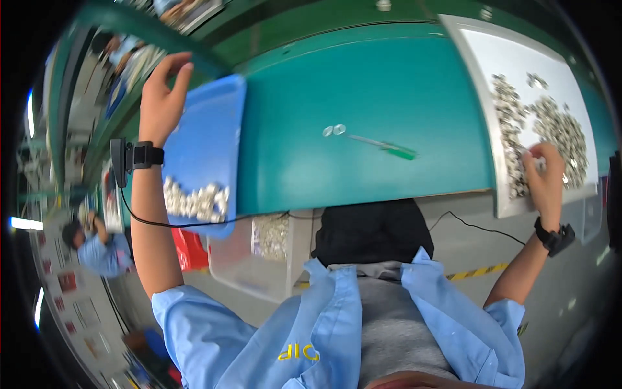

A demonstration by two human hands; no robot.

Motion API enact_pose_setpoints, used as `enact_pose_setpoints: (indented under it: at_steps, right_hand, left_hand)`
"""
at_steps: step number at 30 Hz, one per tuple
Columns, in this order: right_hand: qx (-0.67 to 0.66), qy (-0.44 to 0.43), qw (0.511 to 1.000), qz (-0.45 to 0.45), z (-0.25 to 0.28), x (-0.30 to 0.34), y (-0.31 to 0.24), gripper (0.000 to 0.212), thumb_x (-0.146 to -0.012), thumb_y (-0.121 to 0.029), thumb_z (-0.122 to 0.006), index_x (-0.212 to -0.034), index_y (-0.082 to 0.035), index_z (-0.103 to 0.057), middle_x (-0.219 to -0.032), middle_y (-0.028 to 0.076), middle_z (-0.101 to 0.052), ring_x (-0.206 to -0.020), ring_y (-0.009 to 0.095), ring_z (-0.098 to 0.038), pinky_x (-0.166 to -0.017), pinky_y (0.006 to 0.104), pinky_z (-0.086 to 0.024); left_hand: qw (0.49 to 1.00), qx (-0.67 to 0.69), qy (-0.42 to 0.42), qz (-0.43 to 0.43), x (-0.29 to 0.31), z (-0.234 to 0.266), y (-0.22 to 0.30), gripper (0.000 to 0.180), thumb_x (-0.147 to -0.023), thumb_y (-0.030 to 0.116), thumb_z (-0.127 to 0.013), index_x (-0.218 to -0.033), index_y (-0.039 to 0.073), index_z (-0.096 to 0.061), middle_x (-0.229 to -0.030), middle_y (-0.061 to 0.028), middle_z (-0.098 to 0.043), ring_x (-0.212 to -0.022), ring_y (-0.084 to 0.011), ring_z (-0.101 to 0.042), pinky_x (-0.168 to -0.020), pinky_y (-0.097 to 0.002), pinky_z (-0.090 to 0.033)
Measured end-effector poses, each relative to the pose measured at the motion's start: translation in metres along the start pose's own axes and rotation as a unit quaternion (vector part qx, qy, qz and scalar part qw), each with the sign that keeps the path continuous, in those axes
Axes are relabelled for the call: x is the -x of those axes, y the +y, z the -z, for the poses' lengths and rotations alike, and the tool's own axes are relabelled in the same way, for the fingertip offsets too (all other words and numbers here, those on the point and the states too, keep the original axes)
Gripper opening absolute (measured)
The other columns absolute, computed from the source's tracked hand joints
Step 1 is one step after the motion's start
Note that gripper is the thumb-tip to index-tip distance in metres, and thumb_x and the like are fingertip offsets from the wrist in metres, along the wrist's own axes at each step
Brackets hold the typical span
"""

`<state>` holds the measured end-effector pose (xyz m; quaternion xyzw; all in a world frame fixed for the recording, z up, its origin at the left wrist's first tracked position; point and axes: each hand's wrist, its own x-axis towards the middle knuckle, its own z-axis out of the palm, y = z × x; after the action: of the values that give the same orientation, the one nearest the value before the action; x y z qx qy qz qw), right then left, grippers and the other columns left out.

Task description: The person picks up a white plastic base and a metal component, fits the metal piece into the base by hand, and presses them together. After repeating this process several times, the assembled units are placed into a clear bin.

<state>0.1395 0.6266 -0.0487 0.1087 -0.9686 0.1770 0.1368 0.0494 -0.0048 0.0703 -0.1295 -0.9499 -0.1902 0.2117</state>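
Right hand [545, 174] curls over small silvery parts [562, 133] in a white tray [489, 55], any pinch unclear; left hand [162, 97], thumb and fingers apart, hangs near a blue tray [208, 139]. Light picking should prevent scattering.

the left hand [162, 107] reaches far forward, loosely curled; the right hand [548, 176] bends inward.

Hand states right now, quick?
Left hand: open, loosely curled by the blue tray, nothing visible in it.
Right hand: fingers curled in at the small metallic parts; can't tell whether it holds one.
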Motion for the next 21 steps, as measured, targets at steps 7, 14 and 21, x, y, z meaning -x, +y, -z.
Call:
enact_pose_setpoints:
  at_steps: [7,14,21]
  right_hand:
    - [-0.048,0.123,0.987,-0.094,-0.015,-0.005,-0.009,0.015,-0.094,-0.012,-0.061,-0.099,0.002,-0.061,-0.085,0.006,-0.061,-0.085,0.016,-0.056,-0.079,0.0318,-0.045]
    - [-0.059,0.084,0.985,-0.137,-0.014,0.005,-0.021,0.024,-0.095,-0.012,-0.062,-0.116,-0.001,-0.064,-0.096,0.007,-0.066,-0.091,0.016,-0.061,-0.086,0.0303,-0.047]
    - [-0.189,0.128,0.968,-0.102,-0.002,0.031,-0.076,0.037,-0.095,-0.011,-0.063,-0.13,0.0,-0.061,-0.106,0.008,-0.069,-0.102,0.015,-0.062,-0.089,0.0306,-0.048]
  left_hand:
    - [0.955,-0.133,0.028,0.263,0.19,0.066,-0.152,0.025,-0.092,0.017,-0.064,-0.109,-0.001,-0.067,-0.096,-0.0123,-0.072,-0.091,-0.0205,-0.069,-0.081,-0.0311,-0.052]
    - [0.917,-0.176,0.101,0.344,0.162,0.015,-0.21,0.046,-0.084,0.037,-0.072,-0.108,-0.002,-0.069,-0.1,-0.0202,-0.072,-0.097,-0.0332,-0.07,-0.084,-0.042,-0.053]
    - [0.925,-0.196,0.062,0.319,0.107,-0.036,-0.249,0.045,-0.083,0.043,-0.07,-0.092,-0.001,-0.073,-0.088,-0.0226,-0.072,-0.087,-0.0399,-0.069,-0.08,-0.0485,-0.052]
